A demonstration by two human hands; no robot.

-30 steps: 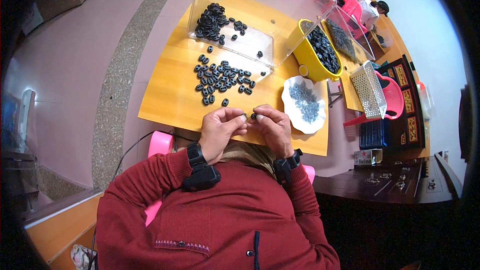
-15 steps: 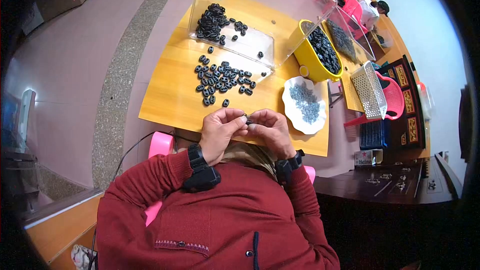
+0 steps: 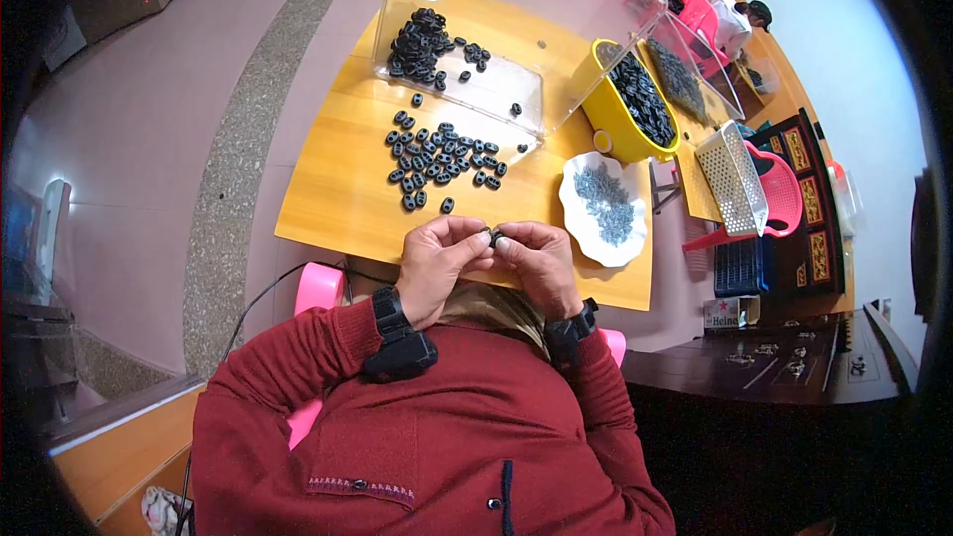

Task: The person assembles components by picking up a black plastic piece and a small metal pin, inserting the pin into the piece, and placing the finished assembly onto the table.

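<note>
Both hands meet just over the near edge of the wooden table, fingertips close together. My left hand point(image 3: 435, 263) pinches a small black plastic piece point(image 3: 495, 235) between thumb and forefinger. My right hand point(image 3: 539, 260) closes on the same piece from the other side, thumb and forefinger pressed to it. Fingertips cover most of the piece, so its exact shape is hard to see. Beyond my hands lie several loose black oval pieces point(image 3: 429, 158) with two holes each, like cord locks. To the right is a white scalloped plate point(image 3: 573, 201) of tiny grey metal-looking parts.
A clear plastic bin point(image 3: 506, 10) lies toward the back, with a heap of black pieces point(image 3: 417, 45) at its left end. Right of it stands a yellow tub point(image 3: 598, 107) full of black parts. Farther right are a perforated basket point(image 3: 730, 174), a pink chair point(image 3: 784, 201) and other people.
My fingertips have shifted slightly around the black piece, and more of it shows between them. The right fingers have turned a little inward. Table items stay in place.
</note>
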